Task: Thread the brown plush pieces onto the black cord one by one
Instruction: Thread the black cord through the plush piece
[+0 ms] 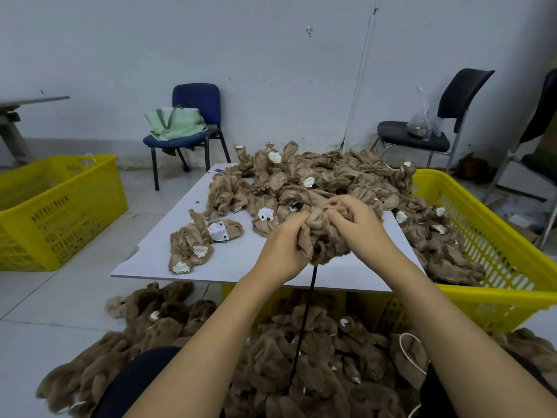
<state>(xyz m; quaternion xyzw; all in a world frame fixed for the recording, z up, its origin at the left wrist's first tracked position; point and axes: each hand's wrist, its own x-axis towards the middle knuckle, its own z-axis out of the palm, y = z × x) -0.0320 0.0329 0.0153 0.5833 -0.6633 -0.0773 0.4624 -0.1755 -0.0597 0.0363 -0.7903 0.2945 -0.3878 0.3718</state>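
**Hands bunched on one plush piece, cord slack below**

Both hands are clenched on the same brown plush piece [322, 236], held up just over the near edge of the table [156, 254]. Her left hand [283, 248] grips the lower left of the bundle with fingers curled into the fabric; her right hand [355, 224] pinches the gathered top, fingertips buried in the fuzz. From under the bundle the black cord [304, 321] drops straight down between her forearms into the threaded heap [301, 357] lying on the floor by her lap.

From where I stand, the tip of the cord is hidden inside the fabric, so I cannot tell whether it has found the opening. That seems the weak point: the plush is soft and crumpled, and if she pushes blind the cord could catch in a fold or the seam instead of passing through. The cord also hangs slack and carries the weight of what is strung below; a loosened pinch might let it slip back out and down.

The loose pile [301, 182] sprawls across the table and spills into the yellow crate [494, 224] at her right, touching the piece she holds. A tug upward could drag neighbours along or knock the small cluster [193, 245] off the table edge.
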